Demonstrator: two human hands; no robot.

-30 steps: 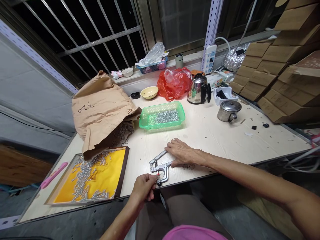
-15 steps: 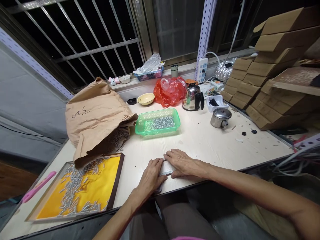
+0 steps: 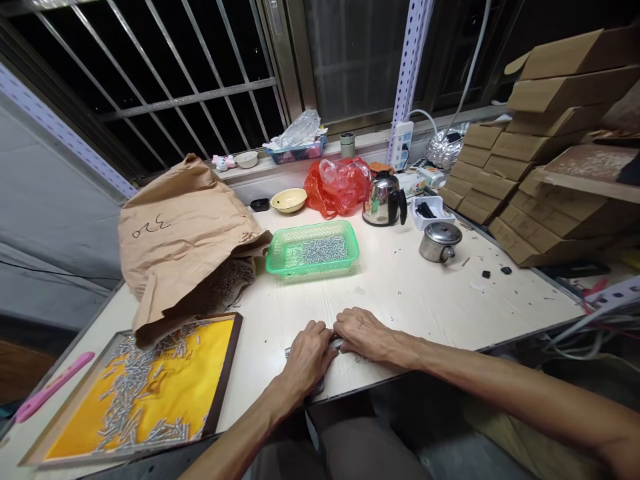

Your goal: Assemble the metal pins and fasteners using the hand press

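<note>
Near the front edge of the table, my left hand point(image 3: 309, 355) lies over a flat, greyish piece point(image 3: 336, 343) with its fingers bent round it. My right hand point(image 3: 364, 335) meets it from the other side, fingertips curled down onto the same piece. Most of that piece is covered, so its kind cannot be made out; one end shows left of my left hand. Beyond the hands stands a green plastic basket point(image 3: 280, 267) with many small silvery metal pins. To the left, a shallow tray point(image 3: 227, 377) with a yellow lining holds longer metal pins in loose heaps.
A large brown paper bag point(image 3: 185, 233) leans over the tray, its mouth full of pins. A pink-handled tool point(image 3: 55, 387) lies far left. Behind are a red plastic bag point(image 3: 335, 190), a kettle point(image 3: 383, 200) and a lidded metal cup point(image 3: 440, 241). Cardboard boxes point(image 3: 540, 173) are stacked right.
The flat piece has shifted left under my left hand, one end now showing past it. My hands have come closer together, and the right fingers are more curled.
</note>
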